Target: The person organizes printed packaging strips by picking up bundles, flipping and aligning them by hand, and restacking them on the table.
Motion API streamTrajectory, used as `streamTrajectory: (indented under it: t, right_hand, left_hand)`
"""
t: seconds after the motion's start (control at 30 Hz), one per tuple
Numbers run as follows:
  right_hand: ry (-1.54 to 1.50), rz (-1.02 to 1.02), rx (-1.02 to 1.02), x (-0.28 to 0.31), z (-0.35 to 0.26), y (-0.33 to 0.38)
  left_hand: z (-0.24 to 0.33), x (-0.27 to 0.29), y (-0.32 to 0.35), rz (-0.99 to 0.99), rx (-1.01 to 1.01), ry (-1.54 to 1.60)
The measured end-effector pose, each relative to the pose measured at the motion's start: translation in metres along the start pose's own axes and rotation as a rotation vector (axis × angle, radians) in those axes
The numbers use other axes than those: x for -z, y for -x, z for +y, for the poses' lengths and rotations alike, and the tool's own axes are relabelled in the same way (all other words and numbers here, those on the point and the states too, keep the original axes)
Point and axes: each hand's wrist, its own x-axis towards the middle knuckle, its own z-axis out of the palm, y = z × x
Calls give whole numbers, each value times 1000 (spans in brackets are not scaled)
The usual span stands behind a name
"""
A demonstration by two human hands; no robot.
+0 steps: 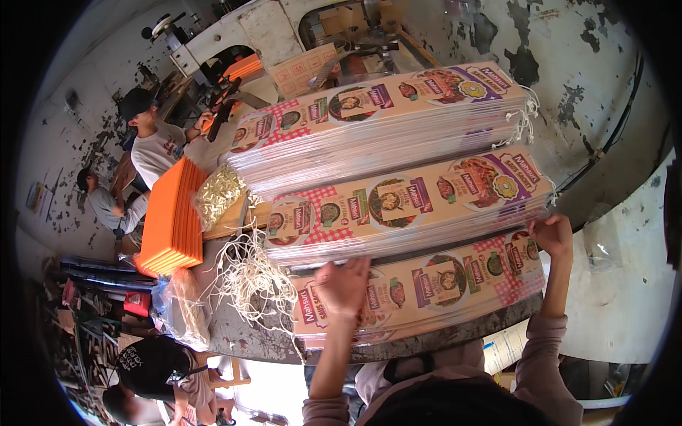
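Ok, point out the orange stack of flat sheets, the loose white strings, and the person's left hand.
Orange stack of flat sheets (170,220), head view, top face.
Loose white strings (250,278), head view, tangle's middle.
Left hand (344,285), head view, back of hand.

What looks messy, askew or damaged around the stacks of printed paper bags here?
Loose white cord handles lie tangled on the table beside the nearest bag stack, some hanging over its front edge. The table top looks worn and stained, and paint is flaking off the wall behind. The three stacks themselves sit fairly squared.

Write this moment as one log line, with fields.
left hand: flat on nearest bag stack | right hand: gripping its far end | loose white strings: beside stack
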Motion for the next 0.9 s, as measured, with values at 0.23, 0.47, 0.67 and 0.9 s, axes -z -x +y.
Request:
streamTrajectory:
  t: [0.23, 0.47, 0.67, 0.9]
  right_hand:
    - [197, -43, 54, -2, -6, -4]
    - [587, -180, 75, -21, -16, -1]
    - [735, -244, -84, -37, -45, -14]
    - [935, 11, -143, -65, -44, -27]
  left_hand:
    - [83, 16, 17, 102, -208, 43]
    - [156, 7, -9, 274, -27, -661]
    - [173, -9, -31, 138, 158, -1005]
    - [186, -14, -66, 222, 361, -1165]
